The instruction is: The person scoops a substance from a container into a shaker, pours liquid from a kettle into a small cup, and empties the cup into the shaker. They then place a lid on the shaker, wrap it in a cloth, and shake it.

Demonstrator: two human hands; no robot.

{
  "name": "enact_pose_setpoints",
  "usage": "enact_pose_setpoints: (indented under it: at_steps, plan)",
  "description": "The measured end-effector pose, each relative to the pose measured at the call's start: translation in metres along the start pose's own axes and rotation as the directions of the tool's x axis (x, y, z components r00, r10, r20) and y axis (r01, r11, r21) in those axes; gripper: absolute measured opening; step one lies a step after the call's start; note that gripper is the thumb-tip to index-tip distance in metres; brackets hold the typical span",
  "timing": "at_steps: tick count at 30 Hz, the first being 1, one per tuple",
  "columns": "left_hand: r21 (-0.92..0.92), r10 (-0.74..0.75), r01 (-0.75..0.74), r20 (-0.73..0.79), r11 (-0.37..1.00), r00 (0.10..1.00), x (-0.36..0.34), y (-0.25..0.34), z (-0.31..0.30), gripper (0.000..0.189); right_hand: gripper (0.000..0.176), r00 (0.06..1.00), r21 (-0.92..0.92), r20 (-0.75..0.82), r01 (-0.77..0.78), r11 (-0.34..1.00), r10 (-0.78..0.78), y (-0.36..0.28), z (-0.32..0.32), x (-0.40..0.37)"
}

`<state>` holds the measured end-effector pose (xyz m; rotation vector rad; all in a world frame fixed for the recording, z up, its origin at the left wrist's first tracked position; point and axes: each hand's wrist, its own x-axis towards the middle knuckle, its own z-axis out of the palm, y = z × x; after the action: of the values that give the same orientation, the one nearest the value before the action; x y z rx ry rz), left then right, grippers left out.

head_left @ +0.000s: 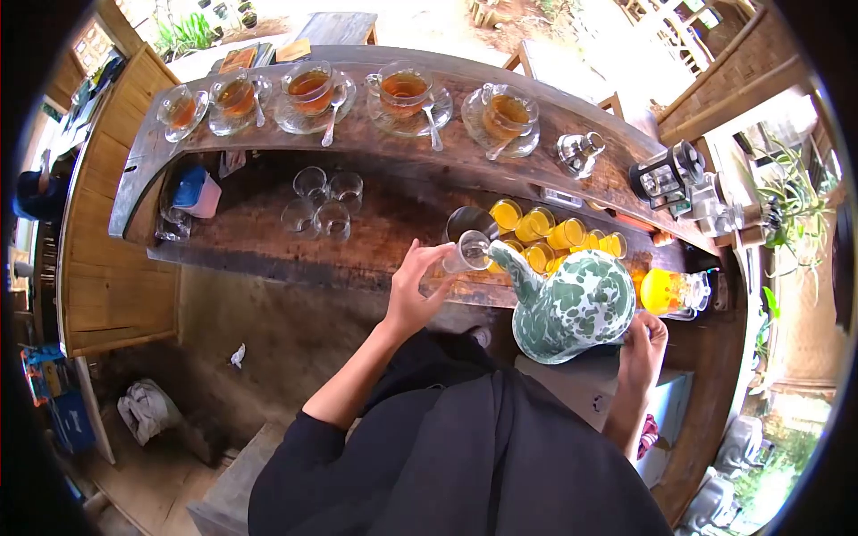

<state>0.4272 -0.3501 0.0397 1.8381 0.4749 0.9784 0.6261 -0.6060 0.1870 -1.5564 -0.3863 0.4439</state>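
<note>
My left hand [416, 284] is closed round a small clear glass [468, 254], held tilted over the counter's lower shelf. In my right hand [645, 341] is the handle side of a green-and-white mottled enamel teapot [585, 304], tipped to the left. The tip of its spout is right at the glass's rim. Behind the teapot stand several small glasses of orange drink [536, 223], partly hidden by it. A dark round container [470, 221] sits just behind the glass in my hand.
Several glass cups of tea [404, 89] on saucers with spoons line the upper counter [357, 152]. A metal pot [581, 154] and a French press [666, 174] stand farther right. Upturned-looking clear glasses [332, 220] and a blue-lidded tub [197, 190] are left. An orange-filled jug [675, 291] stands right.
</note>
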Motion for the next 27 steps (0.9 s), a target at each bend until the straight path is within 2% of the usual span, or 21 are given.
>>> enact_pose_setpoints:
  at_steps: [10,12,13,22,24,27]
  plan:
    - [0.008,0.0,0.0,-0.031,1.0,1.0,0.002,0.001,-0.003,0.047,0.025,1.0,-0.033,0.021,0.001,0.999,-0.001,-0.014,0.006,0.003]
    - [-0.015,-0.007,0.006,-0.055,1.0,0.998,0.002,0.003,-0.002,0.046,0.031,0.993,-0.031,-0.104,-0.056,0.998,0.053,-0.021,0.016,0.0]
    - [-0.016,-0.007,0.006,-0.052,1.0,0.999,0.002,0.004,-0.003,0.046,0.031,0.993,-0.032,-0.107,-0.057,0.998,0.053,-0.023,0.017,-0.001]
    - [-0.028,-0.016,0.015,-0.053,0.999,0.998,0.007,0.009,-0.005,0.046,0.031,0.994,0.006,-0.079,-0.074,0.997,0.074,-0.023,0.014,-0.003]
    - [-0.028,0.007,-0.009,-0.051,1.0,0.999,0.007,0.008,-0.006,0.046,0.02,1.0,0.053,0.004,-0.018,0.998,0.018,-0.008,0.004,-0.004]
    - [-0.034,0.017,-0.019,-0.056,0.999,0.998,0.008,0.008,-0.005,0.046,0.021,0.999,0.114,0.013,-0.032,0.993,0.03,-0.002,0.007,-0.005]
